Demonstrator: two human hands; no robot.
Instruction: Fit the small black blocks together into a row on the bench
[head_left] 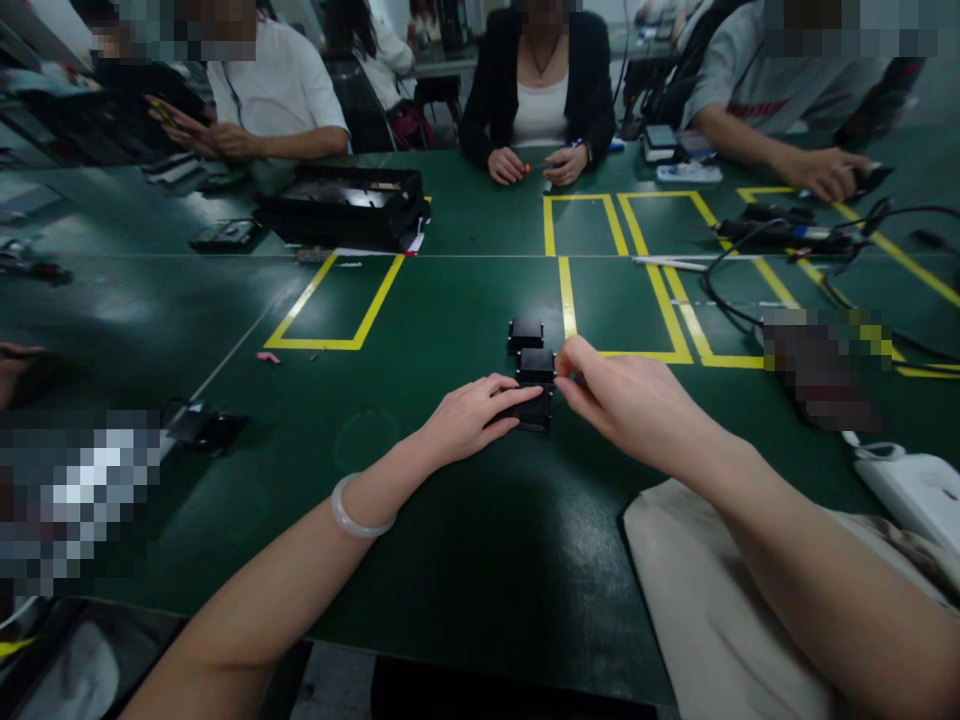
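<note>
Three small black box-like parts stand in a short column on the green table (465,560). My left hand (480,412), with a pale bangle at its wrist, rests its spread fingers on the nearest black part (535,412). At the right side of the middle black part (536,364), the thumb and fingertips of my right hand (619,390) are pinched together; whatever they hold is too small or hidden to name. The farthest black part (526,333) sits just beyond, untouched.
A beige cloth bag (697,590) lies under my right forearm, near a white device (915,490). Black cables (720,290) and a dark gadget cross the right side. Black trays (349,205) stand back left. Several people sit around, one directly opposite.
</note>
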